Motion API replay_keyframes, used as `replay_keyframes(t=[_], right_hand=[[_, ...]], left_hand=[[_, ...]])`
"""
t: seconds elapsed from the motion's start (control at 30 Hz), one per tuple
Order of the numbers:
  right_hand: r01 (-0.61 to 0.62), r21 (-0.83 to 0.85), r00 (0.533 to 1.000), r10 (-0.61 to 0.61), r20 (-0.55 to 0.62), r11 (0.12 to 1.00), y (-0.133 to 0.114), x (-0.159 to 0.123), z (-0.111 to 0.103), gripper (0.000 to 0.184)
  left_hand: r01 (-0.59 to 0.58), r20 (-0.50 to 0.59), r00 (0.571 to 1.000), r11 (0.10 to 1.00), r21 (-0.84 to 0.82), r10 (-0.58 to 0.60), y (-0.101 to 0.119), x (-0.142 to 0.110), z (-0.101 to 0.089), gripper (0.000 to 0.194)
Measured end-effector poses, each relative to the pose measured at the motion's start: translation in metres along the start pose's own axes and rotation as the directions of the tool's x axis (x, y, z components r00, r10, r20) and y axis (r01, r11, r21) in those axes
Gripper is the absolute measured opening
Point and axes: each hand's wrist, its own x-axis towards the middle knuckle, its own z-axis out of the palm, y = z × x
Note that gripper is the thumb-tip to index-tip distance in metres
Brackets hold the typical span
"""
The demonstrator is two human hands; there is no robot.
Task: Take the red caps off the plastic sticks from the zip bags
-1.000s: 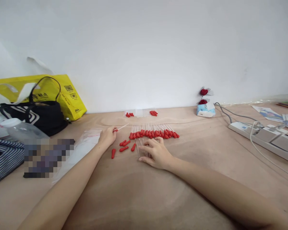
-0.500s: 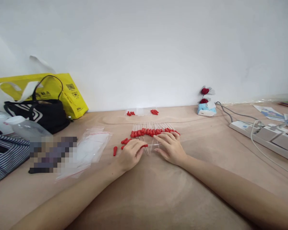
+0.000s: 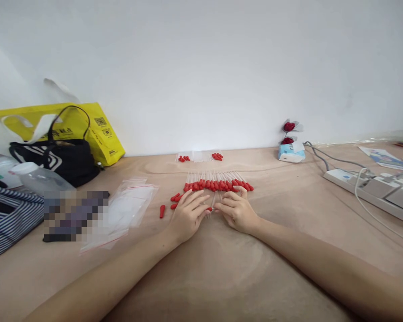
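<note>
Between the thumb and fingers of my left hand (image 3: 187,220) is a red rubber bulb (image 3: 209,209), mostly covered, its tip pointing right. My right hand (image 3: 240,212) pinches a thin clear glass dropper tube (image 3: 214,209) right by that tip; most of the tube is hidden by the fingers. Whether the tube sits inside the bulb cannot be made out. Just beyond both hands lies a row of droppers with red bulbs (image 3: 215,184), glass ends pointing away. A few bare glass tubes (image 3: 216,197) lie between the hands. Loose red bulbs (image 3: 162,211) rest left of my left hand.
Clear zip bags (image 3: 130,205) lie to the left, near a plastic bottle (image 3: 43,176), a black bag (image 3: 72,161) and a yellow bag (image 3: 110,143). Bags with red bulbs (image 3: 201,156) lie by the wall. A tissue pack (image 3: 290,154) and power strip (image 3: 342,177) are right.
The hands have come closer together, and the stretch of glass tube seen between them has nearly vanished. My left fingers now cover more of the red bulb. The view has shifted slightly.
</note>
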Motion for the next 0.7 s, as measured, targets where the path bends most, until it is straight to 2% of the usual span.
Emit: replay_keyframes(t=[0.1,0.3,0.47,0.57,0.63,0.7], right_hand=[[0.033,0.002,0.999,-0.033,-0.011,0.999,-0.002,0.002,-0.001,0.018],[0.054,0.023,0.998,-0.053,-0.025,0.998,-0.001,0.001,-0.003,0.016],[-0.096,0.003,0.995,0.097,-0.011,0.995,0.011,-0.006,-0.007,0.016],[-0.089,0.017,0.996,0.089,0.03,0.996,0.013,-0.007,-0.002,0.016],[-0.096,0.036,0.993,0.093,0.071,0.995,0.011,-0.007,0.002,0.021],[-0.146,0.055,0.985,0.14,0.105,0.988,0.008,-0.007,0.006,0.029]], left_hand=[[0.02,-0.001,1.0,1.0,-0.003,-0.02,0.004,0.001,-0.005,0.016],[0.051,0.081,0.995,0.999,0.003,-0.051,0.004,0.0,-0.01,0.021],[0.141,-0.003,0.99,0.988,0.057,-0.141,-0.016,-0.015,-0.023,0.02],[0.183,-0.008,0.983,0.983,0.004,-0.183,-0.027,-0.02,-0.035,0.019],[0.253,0.008,0.967,0.967,-0.024,-0.253,-0.034,-0.02,-0.042,0.022],[0.356,0.031,0.934,0.934,-0.007,-0.356,-0.042,-0.019,-0.046,0.025]])
